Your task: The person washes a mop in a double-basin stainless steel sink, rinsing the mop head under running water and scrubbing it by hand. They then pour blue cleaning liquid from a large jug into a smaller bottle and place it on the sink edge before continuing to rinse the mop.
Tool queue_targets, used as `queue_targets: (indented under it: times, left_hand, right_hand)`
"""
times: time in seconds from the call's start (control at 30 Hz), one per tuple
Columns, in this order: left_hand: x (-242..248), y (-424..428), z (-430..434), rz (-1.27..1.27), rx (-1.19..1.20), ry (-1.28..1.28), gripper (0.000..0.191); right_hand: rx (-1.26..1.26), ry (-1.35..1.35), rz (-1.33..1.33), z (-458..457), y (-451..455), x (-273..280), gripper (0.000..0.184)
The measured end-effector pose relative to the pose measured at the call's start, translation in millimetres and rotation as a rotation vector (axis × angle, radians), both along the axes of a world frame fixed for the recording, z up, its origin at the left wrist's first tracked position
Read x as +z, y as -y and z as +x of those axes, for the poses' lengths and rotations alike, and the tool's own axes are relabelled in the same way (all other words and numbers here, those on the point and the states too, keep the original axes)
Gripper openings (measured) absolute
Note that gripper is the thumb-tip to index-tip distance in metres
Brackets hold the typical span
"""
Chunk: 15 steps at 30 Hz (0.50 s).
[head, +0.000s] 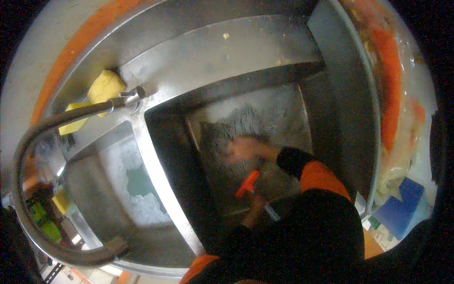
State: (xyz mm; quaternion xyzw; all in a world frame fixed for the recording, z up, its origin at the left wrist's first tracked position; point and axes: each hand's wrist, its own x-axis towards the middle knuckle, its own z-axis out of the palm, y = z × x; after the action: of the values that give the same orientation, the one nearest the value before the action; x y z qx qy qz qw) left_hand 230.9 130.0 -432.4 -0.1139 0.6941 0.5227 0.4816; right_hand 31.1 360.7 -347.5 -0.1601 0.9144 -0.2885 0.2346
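Observation:
My right hand [246, 149], blurred, is low in the deep right basin of a stainless steel sink [227, 49]. It reaches in from the right in a black and orange sleeve, over the wet basin floor [244, 117]. Whether its fingers hold anything is not clear. Nearer to my body, my left hand [253, 211] grips a tool with an orange-red T-shaped head [247, 184] and a pale metallic-looking handle [271, 213]. The tool's head points away from me, just below my right hand.
Foamy water [142, 181] stands in the left basin beyond a bright divider [163, 174]. A curved faucet hose [21, 170] arches across the left side. Yellow sponges [106, 85] sit behind the faucet base [134, 97]. A blue item [400, 209] lies outside the sink at right.

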Motion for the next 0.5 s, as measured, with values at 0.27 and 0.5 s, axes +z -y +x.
queue_targets:
  times: [0.27,0.5]
  left_hand:
    - [-3.6,-6.9,-7.5,0.014,0.011,-0.018,0.033]
    - [-2.4,-1.5,-13.3,0.000,0.014,-0.047,0.034]
  right_hand:
    - [-0.478,0.217,-0.181,-22.8,-11.4,-7.3,0.044]
    - [-0.014,-0.137,-0.025,-29.2,15.1,-74.7,0.039]
